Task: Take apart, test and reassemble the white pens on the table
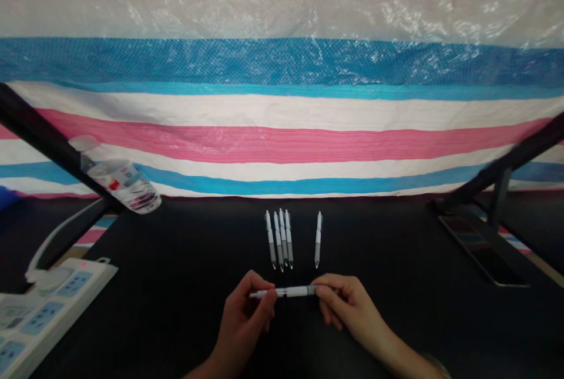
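Observation:
A white pen (296,291) with a grey grip lies level between my two hands, above the black table (176,285). My left hand (247,311) pinches its clicker end between thumb and fingers. Around the grey grip end, my right hand (346,302) is closed, hiding the tip. Just beyond my hands, several similar white pens (283,241) lie side by side, tips toward me. One more white pen (318,240) lies apart from them, to the right.
A white power strip (66,302) with a plugged-in cable is at the left edge. Behind it, a clear water bottle (127,185) appears beside a black bar (44,132). On the right lies a dark phone (482,250). A striped plastic sheet (282,144) hangs at the back.

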Motion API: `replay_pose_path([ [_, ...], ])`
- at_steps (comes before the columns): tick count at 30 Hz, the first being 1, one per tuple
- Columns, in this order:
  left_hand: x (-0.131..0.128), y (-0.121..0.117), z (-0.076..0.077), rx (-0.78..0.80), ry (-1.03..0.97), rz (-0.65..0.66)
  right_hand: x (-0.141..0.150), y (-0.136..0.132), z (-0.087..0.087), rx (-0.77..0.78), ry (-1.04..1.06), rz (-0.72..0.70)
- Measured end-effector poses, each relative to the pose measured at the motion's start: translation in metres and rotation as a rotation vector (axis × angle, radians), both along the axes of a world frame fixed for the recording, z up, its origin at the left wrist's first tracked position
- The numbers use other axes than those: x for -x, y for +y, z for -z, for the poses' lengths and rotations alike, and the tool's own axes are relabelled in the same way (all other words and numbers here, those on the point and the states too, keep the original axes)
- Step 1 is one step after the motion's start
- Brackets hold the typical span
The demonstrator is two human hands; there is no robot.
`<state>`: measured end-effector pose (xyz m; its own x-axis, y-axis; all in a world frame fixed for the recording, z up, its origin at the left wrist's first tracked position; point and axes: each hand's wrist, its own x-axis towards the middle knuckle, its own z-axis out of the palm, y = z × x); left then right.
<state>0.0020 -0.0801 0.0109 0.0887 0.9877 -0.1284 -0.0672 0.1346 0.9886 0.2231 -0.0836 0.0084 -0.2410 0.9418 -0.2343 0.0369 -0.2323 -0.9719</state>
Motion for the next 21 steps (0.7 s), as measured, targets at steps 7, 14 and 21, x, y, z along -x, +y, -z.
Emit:
replay_pose_path([
  [7,-0.003,0.003,-0.003,0.101,0.003,0.012,-0.003,-0.01,-0.001,-0.306,-0.141,0.086],
  [14,-0.001,0.003,-0.005,0.09,0.023,-0.038,0.0,-0.009,0.005,-0.009,0.047,-0.028],
  [21,0.0,0.005,-0.007,0.097,0.018,-0.044,-0.003,-0.01,0.008,0.032,0.07,-0.023],
])
